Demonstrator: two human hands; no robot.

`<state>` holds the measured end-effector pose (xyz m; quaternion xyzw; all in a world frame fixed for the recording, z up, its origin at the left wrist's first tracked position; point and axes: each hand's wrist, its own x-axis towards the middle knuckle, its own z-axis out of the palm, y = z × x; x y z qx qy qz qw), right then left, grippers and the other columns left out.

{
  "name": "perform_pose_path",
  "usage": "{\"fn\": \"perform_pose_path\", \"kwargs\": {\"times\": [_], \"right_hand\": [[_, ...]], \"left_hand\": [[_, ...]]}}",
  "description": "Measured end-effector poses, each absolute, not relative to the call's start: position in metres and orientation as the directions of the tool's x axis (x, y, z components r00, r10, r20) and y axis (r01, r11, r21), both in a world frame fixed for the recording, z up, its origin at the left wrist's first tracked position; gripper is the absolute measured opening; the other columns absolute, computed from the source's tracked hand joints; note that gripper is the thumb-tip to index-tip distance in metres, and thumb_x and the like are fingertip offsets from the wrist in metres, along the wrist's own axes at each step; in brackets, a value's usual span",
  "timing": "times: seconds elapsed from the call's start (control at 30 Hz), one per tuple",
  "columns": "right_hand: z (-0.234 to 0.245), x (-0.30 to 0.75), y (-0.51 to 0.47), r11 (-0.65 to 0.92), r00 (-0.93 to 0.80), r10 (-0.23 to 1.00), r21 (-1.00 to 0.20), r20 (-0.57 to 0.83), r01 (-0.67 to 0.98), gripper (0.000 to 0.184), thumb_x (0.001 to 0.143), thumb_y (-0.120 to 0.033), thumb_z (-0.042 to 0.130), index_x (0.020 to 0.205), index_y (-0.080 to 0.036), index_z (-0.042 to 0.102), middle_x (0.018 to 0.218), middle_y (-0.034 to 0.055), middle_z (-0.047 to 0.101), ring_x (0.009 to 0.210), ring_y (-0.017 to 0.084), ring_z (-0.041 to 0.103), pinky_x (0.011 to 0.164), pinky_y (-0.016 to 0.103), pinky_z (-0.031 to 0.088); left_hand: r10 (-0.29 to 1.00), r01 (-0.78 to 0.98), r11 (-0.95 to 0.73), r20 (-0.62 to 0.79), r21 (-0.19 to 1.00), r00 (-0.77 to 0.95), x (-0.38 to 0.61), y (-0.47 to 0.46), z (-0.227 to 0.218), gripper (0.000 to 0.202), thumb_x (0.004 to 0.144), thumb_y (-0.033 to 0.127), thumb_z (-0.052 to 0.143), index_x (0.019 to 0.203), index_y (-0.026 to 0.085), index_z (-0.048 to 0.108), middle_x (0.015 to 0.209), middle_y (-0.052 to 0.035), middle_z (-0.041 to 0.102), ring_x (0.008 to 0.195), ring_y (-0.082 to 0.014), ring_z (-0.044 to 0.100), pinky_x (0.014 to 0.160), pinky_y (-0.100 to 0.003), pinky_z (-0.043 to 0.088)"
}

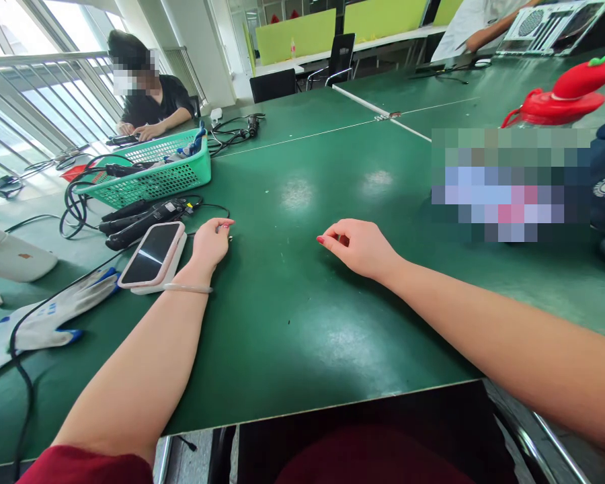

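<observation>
My left hand (212,243) rests on the green tabletop (282,302) with its fingers curled in, and I see nothing held in it. Just left of its wrist lies a phone in a pink case (152,255), on top of a white flat object (174,272). Across from it, my right hand (357,247) also rests on the table, loosely closed, thumb and fingers nearly meeting around a small gap. Nothing shows in that hand. A bare stretch of green surface separates the two hands. A pale bracelet (189,288) circles my left wrist.
On the left are a green basket (156,176) of cables and tools, black handheld devices (146,220), a white-blue glove (55,312) and a black cable. A red-lidded bottle (554,107), partly blurred, stands right. A person (156,101) sits far left; another's arm (499,30) is far right.
</observation>
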<state>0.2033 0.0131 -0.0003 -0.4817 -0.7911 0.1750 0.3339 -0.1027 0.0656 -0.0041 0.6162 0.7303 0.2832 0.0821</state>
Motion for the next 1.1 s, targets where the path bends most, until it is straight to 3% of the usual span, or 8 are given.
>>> {"fn": "perform_pose_path", "kwargs": {"times": [0.13, 0.27, 0.37, 0.53, 0.7, 0.87, 1.0, 1.1], "right_hand": [[-0.008, 0.196, 0.014, 0.519, -0.404, 0.854, -0.572, 0.327, 0.635, 0.02, 0.083, -0.038, 0.06, 0.082, -0.02, 0.07, 0.078, 0.0024, 0.063, 0.067, 0.014, 0.055, 0.064, 0.028, 0.043], [-0.017, 0.186, 0.015, 0.618, -0.522, 0.785, -0.478, 0.334, 0.624, 0.034, 0.079, -0.034, 0.067, 0.109, -0.018, 0.068, 0.106, 0.0093, 0.065, 0.094, 0.021, 0.06, 0.086, 0.036, 0.047], [-0.02, 0.182, 0.015, 0.648, -0.554, 0.761, -0.448, 0.339, 0.616, 0.036, 0.08, -0.033, 0.067, 0.113, -0.017, 0.066, 0.107, 0.0101, 0.065, 0.101, 0.023, 0.058, 0.094, 0.04, 0.045], [-0.018, 0.182, 0.015, 0.647, -0.578, 0.759, -0.447, 0.3, 0.618, 0.032, 0.082, -0.031, 0.065, 0.111, -0.017, 0.068, 0.104, 0.0094, 0.066, 0.099, 0.024, 0.058, 0.093, 0.041, 0.046], [-0.015, 0.183, 0.014, 0.636, -0.586, 0.763, -0.479, 0.273, 0.605, 0.021, 0.083, -0.027, 0.064, 0.099, -0.017, 0.072, 0.094, 0.007, 0.066, 0.09, 0.019, 0.061, 0.086, 0.035, 0.049], [-0.01, 0.186, 0.012, 0.646, -0.602, 0.75, -0.505, 0.276, 0.573, 0.017, 0.084, -0.013, 0.058, 0.085, -0.02, 0.073, 0.084, 0.0031, 0.068, 0.081, 0.016, 0.063, 0.079, 0.03, 0.049], [-0.008, 0.19, 0.011, 0.636, -0.566, 0.763, -0.522, 0.313, 0.568, 0.02, 0.088, -0.018, 0.054, 0.095, -0.02, 0.072, 0.09, 0.0041, 0.07, 0.084, 0.017, 0.063, 0.081, 0.032, 0.049], [-0.01, 0.187, 0.009, 0.667, -0.585, 0.739, -0.48, 0.334, 0.569, 0.028, 0.086, -0.029, 0.06, 0.11, -0.018, 0.068, 0.1, 0.0077, 0.069, 0.094, 0.021, 0.061, 0.086, 0.037, 0.049]], "left_hand": [[0.985, 0.856, -0.109, 0.173, 0.506, 0.023, -0.071, 0.055, -0.002, 0.03, 0.084, 0.026, 0.047, 0.102, 0.019, 0.07, 0.088, -0.0053, 0.068, 0.078, -0.0183, 0.058, 0.076, -0.03, 0.043], [0.972, 0.628, -0.209, 0.089, 0.749, 0.217, -0.024, 0.028, 0.004, 0.033, 0.086, 0.031, 0.047, 0.112, 0.02, 0.065, 0.09, -0.0039, 0.068, 0.076, -0.0152, 0.058, 0.075, -0.028, 0.045], [0.944, 0.452, -0.242, 0.1, 0.859, 0.316, -0.001, 0.01, 0.009, 0.032, 0.087, 0.032, 0.049, 0.111, 0.018, 0.064, 0.1, -0.005, 0.068, 0.085, -0.0143, 0.06, 0.08, -0.027, 0.045], [0.949, 0.436, -0.27, 0.162, 0.858, 0.27, 0.001, 0.006, 0.01, 0.029, 0.089, 0.033, 0.046, 0.107, 0.017, 0.064, 0.095, -0.0049, 0.07, 0.09, -0.0148, 0.06, 0.085, -0.027, 0.044], [0.974, 0.514, -0.201, 0.115, 0.834, 0.196, -0.008, 0.014, 0.002, 0.033, 0.09, 0.041, 0.042, 0.101, 0.019, 0.065, 0.084, -0.0036, 0.071, 0.068, -0.0135, 0.055, 0.067, -0.026, 0.043], [0.984, 0.568, -0.154, 0.077, 0.808, 0.158, -0.008, 0.013, 0.003, 0.029, 0.088, 0.036, 0.045, 0.099, 0.02, 0.066, 0.088, -0.003, 0.071, 0.058, -0.0107, 0.049, 0.06, -0.025, 0.041], [0.983, 0.581, -0.178, 0.115, 0.794, 0.143, -0.009, 0.014, 0.003, 0.028, 0.088, 0.026, 0.043, 0.102, 0.02, 0.066, 0.092, -0.0032, 0.069, 0.06, -0.0096, 0.053, 0.063, -0.025, 0.044], [0.982, 0.618, -0.189, 0.137, 0.763, 0.13, -0.01, 0.015, 0.001, 0.032, 0.087, 0.018, 0.042, 0.109, 0.021, 0.065, 0.084, -0.0028, 0.068, 0.066, -0.0109, 0.058, 0.068, -0.026, 0.047]]}}
